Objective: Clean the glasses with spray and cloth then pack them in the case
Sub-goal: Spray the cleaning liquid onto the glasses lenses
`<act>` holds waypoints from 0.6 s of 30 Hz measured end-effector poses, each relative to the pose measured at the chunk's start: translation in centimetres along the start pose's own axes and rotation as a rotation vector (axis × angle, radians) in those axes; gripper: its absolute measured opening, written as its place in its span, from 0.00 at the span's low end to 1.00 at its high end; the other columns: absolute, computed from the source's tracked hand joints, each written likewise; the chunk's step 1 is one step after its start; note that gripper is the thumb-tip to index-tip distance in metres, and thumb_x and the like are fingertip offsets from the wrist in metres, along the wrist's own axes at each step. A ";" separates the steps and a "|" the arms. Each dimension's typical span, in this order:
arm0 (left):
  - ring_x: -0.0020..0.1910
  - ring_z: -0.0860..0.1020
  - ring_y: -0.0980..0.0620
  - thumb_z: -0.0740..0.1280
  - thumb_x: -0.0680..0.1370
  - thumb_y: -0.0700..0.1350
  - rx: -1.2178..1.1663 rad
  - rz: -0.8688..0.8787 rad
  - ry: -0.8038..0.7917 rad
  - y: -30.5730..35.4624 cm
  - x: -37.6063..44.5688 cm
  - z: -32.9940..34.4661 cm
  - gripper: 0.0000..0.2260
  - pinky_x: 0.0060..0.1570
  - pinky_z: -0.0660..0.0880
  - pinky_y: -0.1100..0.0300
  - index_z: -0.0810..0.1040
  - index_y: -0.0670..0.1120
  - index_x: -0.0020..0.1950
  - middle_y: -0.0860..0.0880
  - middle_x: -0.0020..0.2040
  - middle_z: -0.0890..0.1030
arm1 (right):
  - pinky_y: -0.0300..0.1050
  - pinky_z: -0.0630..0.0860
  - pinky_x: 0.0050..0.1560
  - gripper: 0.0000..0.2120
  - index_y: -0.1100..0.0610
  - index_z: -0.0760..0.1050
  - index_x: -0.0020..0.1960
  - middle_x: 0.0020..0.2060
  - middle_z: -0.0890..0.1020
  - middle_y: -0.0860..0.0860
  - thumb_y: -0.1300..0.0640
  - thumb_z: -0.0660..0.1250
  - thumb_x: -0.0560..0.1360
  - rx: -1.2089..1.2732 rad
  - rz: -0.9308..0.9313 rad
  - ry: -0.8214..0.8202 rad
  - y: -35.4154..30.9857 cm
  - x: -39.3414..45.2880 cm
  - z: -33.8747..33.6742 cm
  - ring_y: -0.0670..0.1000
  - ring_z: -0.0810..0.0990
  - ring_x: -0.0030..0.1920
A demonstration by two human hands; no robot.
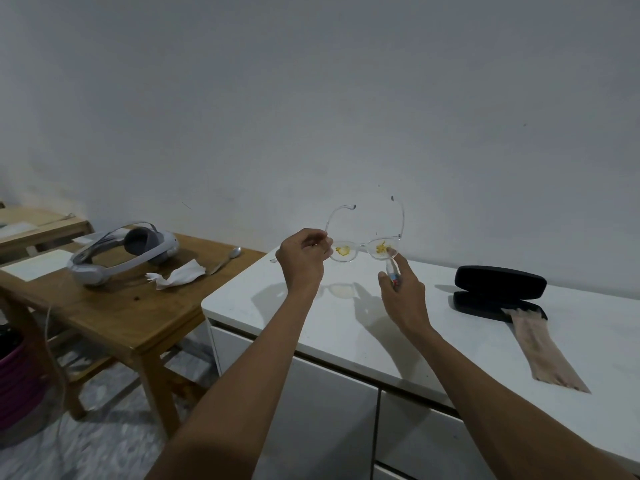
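- Above the white cabinet top, both hands work in bare space short of its rear edge at the wall.
- Wooden table abuts its left edge, bearing headset, crumpled tissue, spoon.
- Open black case and cloth lie right, well apart.
- Left hand pinches the stained glasses; right hand grips a small spray bottle, largely hidden.

A clear-framed pair of glasses is held above a white cabinet top, between both hands. Right: an open black hard case, a beige cloth trailing from it. Left: a wooden table bearing a white headset.
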State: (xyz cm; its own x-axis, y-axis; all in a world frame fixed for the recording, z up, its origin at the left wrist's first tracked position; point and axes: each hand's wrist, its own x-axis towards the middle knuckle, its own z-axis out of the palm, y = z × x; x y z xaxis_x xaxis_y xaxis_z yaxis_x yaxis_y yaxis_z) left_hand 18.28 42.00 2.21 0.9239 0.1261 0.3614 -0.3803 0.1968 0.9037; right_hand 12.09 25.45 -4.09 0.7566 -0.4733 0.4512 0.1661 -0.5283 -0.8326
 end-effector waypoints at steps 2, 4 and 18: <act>0.39 0.84 0.46 0.74 0.73 0.29 -0.007 -0.006 -0.005 0.0 0.0 0.0 0.08 0.48 0.84 0.48 0.84 0.42 0.41 0.40 0.39 0.84 | 0.46 0.69 0.37 0.24 0.45 0.68 0.76 0.27 0.69 0.50 0.58 0.61 0.82 0.008 -0.007 0.002 -0.1 0.1 0.2 0.50 0.67 0.30; 0.39 0.84 0.46 0.74 0.73 0.29 -0.009 -0.007 -0.009 0.1 0.0 0.1 0.07 0.47 0.84 0.48 0.84 0.40 0.42 0.40 0.39 0.84 | 0.46 0.69 0.37 0.23 0.44 0.68 0.76 0.27 0.69 0.49 0.58 0.61 0.82 0.010 -0.015 0.003 -0.2 0.2 0.4 0.50 0.66 0.29; 0.40 0.85 0.45 0.74 0.73 0.29 -0.018 -0.002 -0.019 -0.3 -0.4 0.5 0.07 0.48 0.85 0.47 0.84 0.40 0.43 0.40 0.39 0.84 | 0.39 0.70 0.34 0.20 0.49 0.71 0.73 0.30 0.75 0.51 0.59 0.61 0.82 -0.016 0.011 0.006 -0.9 0.8 0.4 0.47 0.72 0.31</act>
State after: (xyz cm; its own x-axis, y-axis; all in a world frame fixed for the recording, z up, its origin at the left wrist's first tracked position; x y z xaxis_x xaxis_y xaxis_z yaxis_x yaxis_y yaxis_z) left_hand 18.06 41.43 1.95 0.9253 0.1067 0.3640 -0.3789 0.2147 0.9002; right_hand 12.79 25.87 -3.14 0.7543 -0.4833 0.4444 0.1478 -0.5345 -0.8321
